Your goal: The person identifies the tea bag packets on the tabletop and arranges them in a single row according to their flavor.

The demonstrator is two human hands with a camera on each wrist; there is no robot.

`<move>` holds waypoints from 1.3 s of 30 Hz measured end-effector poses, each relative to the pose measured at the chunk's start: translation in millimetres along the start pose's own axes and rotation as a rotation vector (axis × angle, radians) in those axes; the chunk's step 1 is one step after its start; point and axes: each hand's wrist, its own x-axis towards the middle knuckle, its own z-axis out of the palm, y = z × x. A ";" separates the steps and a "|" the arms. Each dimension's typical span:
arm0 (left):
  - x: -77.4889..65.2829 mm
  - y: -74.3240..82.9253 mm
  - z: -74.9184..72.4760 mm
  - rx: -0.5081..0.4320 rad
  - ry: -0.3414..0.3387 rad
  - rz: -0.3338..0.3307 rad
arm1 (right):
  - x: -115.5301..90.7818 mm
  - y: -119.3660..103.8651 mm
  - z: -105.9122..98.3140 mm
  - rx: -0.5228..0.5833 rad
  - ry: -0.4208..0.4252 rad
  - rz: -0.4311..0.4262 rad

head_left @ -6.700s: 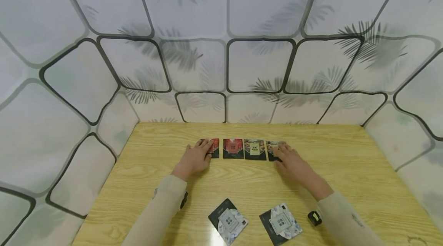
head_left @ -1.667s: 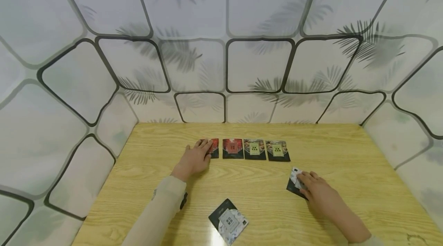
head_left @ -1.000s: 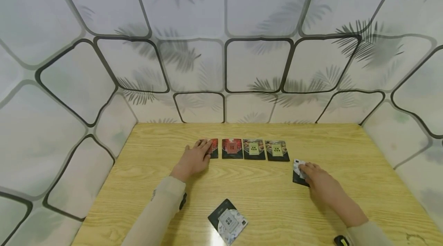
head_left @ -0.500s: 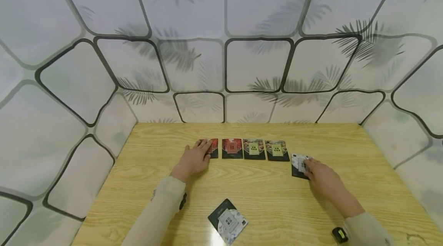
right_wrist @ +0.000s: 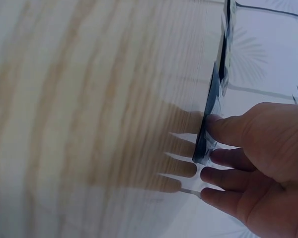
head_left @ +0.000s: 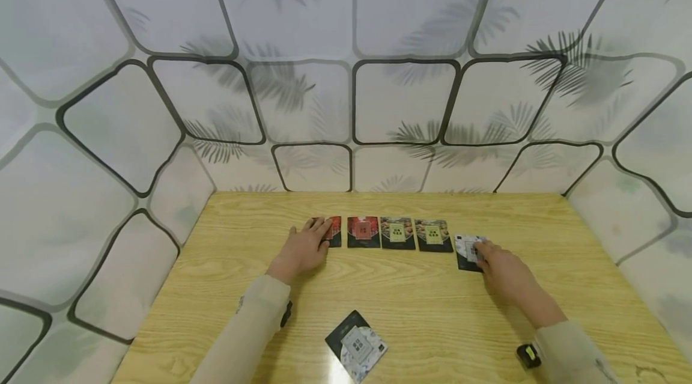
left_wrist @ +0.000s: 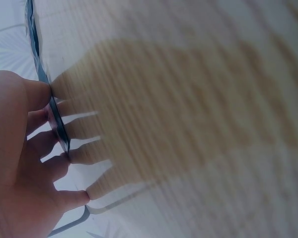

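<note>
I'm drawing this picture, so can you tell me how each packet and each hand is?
leftmost red packet, flat, partly under left hand
second red packet, flat, uncovered
left yellow-green-labelled packet, flat, uncovered
right yellow-green-labelled packet, flat, uncovered
far white packet, partly under right hand
near white packet, flat, askew, untouched
left hand, resting on leftmost red packet
right hand, touching far white packet

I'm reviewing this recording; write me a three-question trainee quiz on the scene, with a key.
1. The left hand rests on which packet? A: a red one; B: a yellow-green-labelled one; C: a white-and-black one.
2. True or false: the right hand touches a red-printed packet.
3. Which packet lies apart from the others, in the head view's foreground?

Key:
1. A, a red packet.
2. False; it touches a white-and-black packet.
3. The slanted packet with a grey label.
</note>
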 end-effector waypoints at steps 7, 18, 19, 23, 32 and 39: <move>-0.6 1.4 -0.9 0.002 0.002 -0.003 | 5.6 2.8 -0.5 -0.002 -0.013 0.007; -0.7 1.1 -1.8 0.002 0.001 -0.002 | 12.8 8.8 1.9 0.010 -0.024 0.017; -0.5 1.0 -1.8 0.003 0.001 -0.002 | 13.5 9.8 2.6 0.011 -0.025 0.017; -0.3 0.9 -2.0 0.002 -0.002 -0.002 | 15.7 11.0 3.0 0.014 -0.025 0.019; -1.4 2.3 -3.0 0.009 -0.008 0.000 | 21.6 15.2 2.1 0.014 -0.037 0.024; -1.8 2.0 -3.1 0.004 -0.005 0.000 | 25.8 15.9 1.5 0.012 -0.047 0.036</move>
